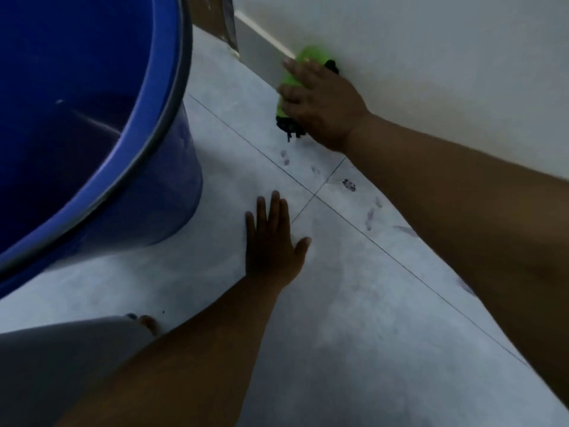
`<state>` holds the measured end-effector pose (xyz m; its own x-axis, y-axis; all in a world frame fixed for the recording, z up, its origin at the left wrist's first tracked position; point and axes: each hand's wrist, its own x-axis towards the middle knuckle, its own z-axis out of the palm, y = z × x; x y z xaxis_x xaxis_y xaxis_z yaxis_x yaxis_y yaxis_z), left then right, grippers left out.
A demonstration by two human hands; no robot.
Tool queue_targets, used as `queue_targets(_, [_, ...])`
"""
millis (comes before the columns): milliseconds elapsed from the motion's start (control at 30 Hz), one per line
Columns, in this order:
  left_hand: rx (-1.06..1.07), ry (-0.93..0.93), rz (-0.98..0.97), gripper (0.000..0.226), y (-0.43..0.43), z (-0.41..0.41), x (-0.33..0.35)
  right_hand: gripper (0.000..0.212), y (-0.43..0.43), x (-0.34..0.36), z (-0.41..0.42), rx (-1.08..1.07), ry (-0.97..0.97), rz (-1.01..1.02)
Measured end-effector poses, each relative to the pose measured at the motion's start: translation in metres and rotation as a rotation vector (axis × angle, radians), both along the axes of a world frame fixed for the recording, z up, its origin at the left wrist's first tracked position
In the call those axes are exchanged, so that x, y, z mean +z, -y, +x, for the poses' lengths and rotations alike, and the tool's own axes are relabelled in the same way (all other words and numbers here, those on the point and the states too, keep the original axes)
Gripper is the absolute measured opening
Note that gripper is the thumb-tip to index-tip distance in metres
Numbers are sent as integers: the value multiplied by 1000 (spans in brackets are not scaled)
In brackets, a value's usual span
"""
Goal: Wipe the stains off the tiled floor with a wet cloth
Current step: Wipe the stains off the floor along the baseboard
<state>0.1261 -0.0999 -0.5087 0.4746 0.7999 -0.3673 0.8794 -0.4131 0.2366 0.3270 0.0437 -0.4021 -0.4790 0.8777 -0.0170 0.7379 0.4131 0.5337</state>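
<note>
A bright green cloth with black edges (291, 78) lies on the pale tiled floor (354, 303) against the base of the white wall. My right hand (320, 103) presses flat on top of the cloth and covers most of it. My left hand (272, 241) rests palm down on the floor with fingers spread, holding nothing. Several small dark stains (349, 184) mark the tiles between the two hands, near where the grout lines cross.
A large blue bucket (92, 134) stands on the floor at the left, close to my left hand. The white wall (431, 57) and its skirting run along the right. My knee in grey cloth (61, 365) is at the lower left.
</note>
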Motion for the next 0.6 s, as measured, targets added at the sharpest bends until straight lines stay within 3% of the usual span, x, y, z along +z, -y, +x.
queue_targets(100, [21,48,93,88,6,1,-6,28,12,-34,14,-64,84,-91])
queue_targets(333, [28,88,172,86,11,1,-12,63,78,-37,60,-173,169,-231])
queue_targets(600, [44,96,179,85,12,2,-6,56,186,-15,86,-285,71,-261])
